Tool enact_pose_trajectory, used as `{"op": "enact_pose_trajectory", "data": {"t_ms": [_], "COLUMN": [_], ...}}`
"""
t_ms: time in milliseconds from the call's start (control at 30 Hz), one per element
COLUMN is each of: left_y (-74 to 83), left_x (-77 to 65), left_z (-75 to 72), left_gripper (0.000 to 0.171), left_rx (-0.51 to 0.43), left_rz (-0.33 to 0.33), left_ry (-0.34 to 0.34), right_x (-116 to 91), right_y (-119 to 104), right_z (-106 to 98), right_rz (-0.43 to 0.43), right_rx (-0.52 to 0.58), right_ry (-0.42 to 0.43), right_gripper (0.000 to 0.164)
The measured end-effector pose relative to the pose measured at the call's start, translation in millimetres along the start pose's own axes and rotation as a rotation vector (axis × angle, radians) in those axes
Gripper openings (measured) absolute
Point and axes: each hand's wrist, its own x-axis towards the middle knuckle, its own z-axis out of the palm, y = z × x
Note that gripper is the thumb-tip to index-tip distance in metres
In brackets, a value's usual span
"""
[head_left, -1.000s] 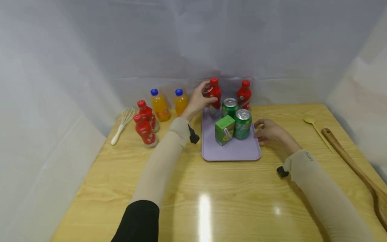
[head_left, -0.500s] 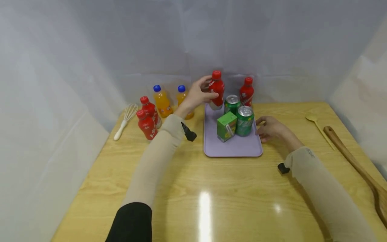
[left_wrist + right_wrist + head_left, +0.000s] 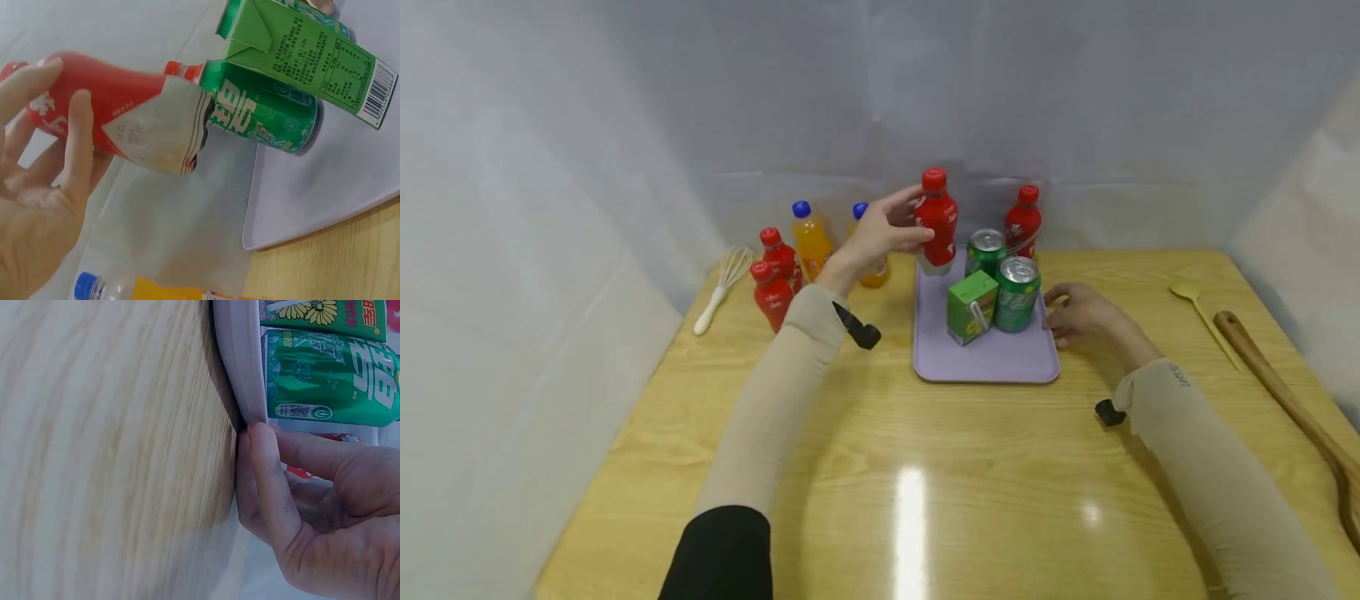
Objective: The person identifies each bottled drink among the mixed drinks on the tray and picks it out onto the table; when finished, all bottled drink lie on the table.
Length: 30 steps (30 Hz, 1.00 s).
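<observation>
"Where is the red bottle (image 3: 938, 221) held?"
"Raised near the far left corner of the tray (image 3: 985, 362), gripped by the fingers (image 3: 79, 140) of the left hand (image 3: 874, 237)."
"And with the right hand (image 3: 1086, 317)?"
"The tray's right rim is pinched."

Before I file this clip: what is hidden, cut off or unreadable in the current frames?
Held red bottle: label partly covered by the left hand; small print too small, left wrist view.
Front-left red bottle: base behind the left sleeve, head view.
Rear red bottle: base behind the front green can, head view.
Wooden utensil: end cut off by right edge, head view.
</observation>
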Motion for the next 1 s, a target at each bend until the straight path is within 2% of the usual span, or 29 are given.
{"op": "enact_pose_trajectory", "data": {"t_ms": [133,267,567,833,1000], "left_y": [-10.4,-14.2,-17.5,-18.1,-12.6], "left_x": [-2.1,-8.0,-25.3,-41.1,-52.9], "left_z": [-10.3,-17.0,-31.4,-47.3,-48.7], "left_gripper": [0.072,0.072,0.069,0.074,0.074], "left_rx": [-0.054,-0.085,-0.138,-0.053,0.0], "left_rz": [-0.003,0.001,0.003,-0.047,-0.045], "left_ry": [-0.024,-0.029,0.033,0.131,0.177], "right_x": [2,3,8,7,6], "right_y": [2,4,10,12,12], "right_z": [-3,-6,-11,-14,-14], "right_rz": [-0.006,-0.002,0.007,0.006,0.003], "right_rx": [-0.008,-0.012,-0.01,-0.002,0.007], "right_ry": [-0.005,-0.007,-0.024,-0.028,-0.029], "right_gripper": [0.058,0.059,0.061,0.061,0.062]}}
